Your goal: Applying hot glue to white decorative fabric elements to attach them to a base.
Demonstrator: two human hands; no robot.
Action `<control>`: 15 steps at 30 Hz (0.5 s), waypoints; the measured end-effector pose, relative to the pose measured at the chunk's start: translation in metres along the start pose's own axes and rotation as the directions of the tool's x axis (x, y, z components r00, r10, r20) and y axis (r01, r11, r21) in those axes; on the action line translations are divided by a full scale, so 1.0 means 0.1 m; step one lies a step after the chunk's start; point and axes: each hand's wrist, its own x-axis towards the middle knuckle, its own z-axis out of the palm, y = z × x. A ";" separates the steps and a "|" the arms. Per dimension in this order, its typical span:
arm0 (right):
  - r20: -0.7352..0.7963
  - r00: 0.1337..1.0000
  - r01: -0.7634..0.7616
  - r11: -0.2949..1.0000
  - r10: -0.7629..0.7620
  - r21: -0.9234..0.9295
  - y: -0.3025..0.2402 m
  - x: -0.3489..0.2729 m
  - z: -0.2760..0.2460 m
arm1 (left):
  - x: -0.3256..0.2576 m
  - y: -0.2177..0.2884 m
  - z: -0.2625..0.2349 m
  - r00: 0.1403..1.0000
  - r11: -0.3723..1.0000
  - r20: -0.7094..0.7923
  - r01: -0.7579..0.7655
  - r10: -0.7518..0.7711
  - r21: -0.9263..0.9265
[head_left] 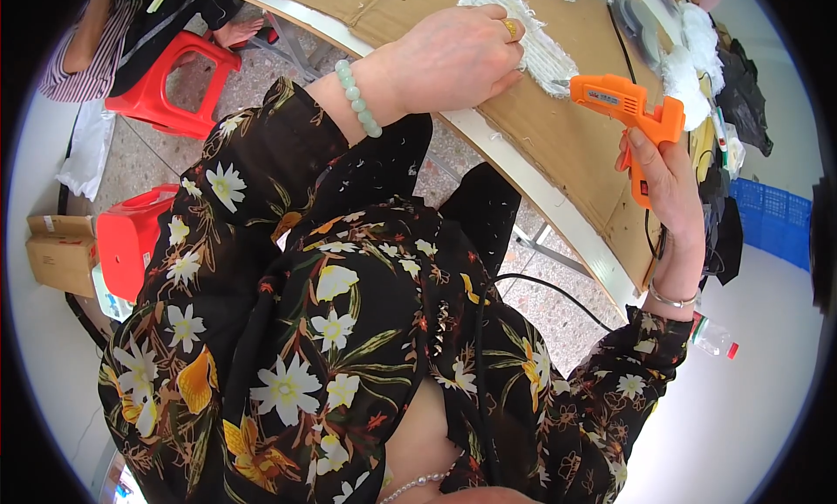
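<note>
My right hand point(670, 177) grips the handle of an orange hot glue gun point(623, 101), its nozzle pointing left. The nozzle tip is beside the right end of a white, ribbed, sole-shaped fabric piece point(549, 64). My left hand point(458, 55) lies back-up over the left part of that piece, fingers curled against its near edge. The fingertips are mostly hidden, as is the part of the fabric under them. Both are above a cardboard-covered table point(558, 146).
White fluffy material point(684, 77) lies along the table's right side. A black cord point(621, 37) crosses there. A blue crate point(772, 216) and a plastic bottle point(717, 338) are at right. Red stools point(179, 84) and a cardboard box point(61, 255) stand left, near another person's arm point(91, 33).
</note>
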 end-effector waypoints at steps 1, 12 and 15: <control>-0.001 1.000 -0.001 1.000 0.001 0.000 -0.02 -0.01 0.00 | 0.00 0.00 0.00 1.000 1.000 0.004 0.000 0.000 0.002; 0.012 1.000 0.009 0.999 -0.009 -0.040 -0.08 -0.05 0.02 | 0.00 0.01 0.00 1.000 1.000 0.012 -0.002 0.002 -0.001; -0.017 0.999 0.030 0.999 -0.031 -0.034 -0.03 -0.05 0.02 | 0.00 0.01 -0.01 1.000 1.000 0.009 0.004 -0.004 -0.004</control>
